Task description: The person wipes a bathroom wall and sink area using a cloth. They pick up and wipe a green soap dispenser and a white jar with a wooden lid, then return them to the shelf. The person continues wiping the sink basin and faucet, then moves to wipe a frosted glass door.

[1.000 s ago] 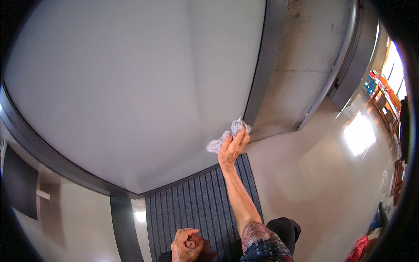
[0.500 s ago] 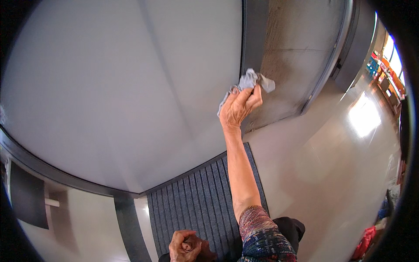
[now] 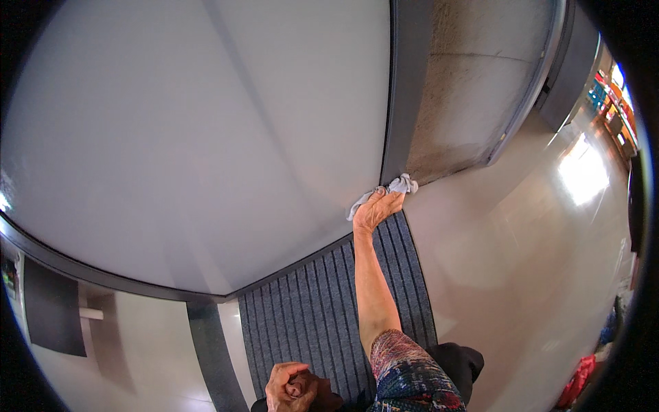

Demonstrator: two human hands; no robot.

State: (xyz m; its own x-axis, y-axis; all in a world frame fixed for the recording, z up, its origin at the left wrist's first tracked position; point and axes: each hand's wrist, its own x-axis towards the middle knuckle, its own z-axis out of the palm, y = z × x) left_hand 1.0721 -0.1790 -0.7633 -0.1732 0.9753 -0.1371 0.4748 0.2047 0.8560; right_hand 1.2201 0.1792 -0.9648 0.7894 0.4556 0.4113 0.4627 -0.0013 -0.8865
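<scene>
My right hand [image 3: 377, 209] is closed around a crumpled pale grey cloth [image 3: 403, 184]. It presses the cloth against the lower end of a dark grey frame strip [image 3: 410, 89], at the corner of a large, smooth grey panel [image 3: 206, 151]. Folds of the cloth stick out on both sides of the fingers. Low in the view, my left hand [image 3: 290, 390] rests near my body with its fingers curled into a loose fist; nothing shows in it.
A ribbed dark grey mat [image 3: 302, 309] lies on the floor below the panel. Right of the strip stands a second panel with brown grime [image 3: 446, 89]. Glossy beige floor [image 3: 508, 254] spreads to the right, with a red item [image 3: 576, 381] at its edge.
My right hand has slid the cloth down along the dark strip to its bottom end, nearer to the mat. My left hand has stayed in place, and the view has shifted slightly.
</scene>
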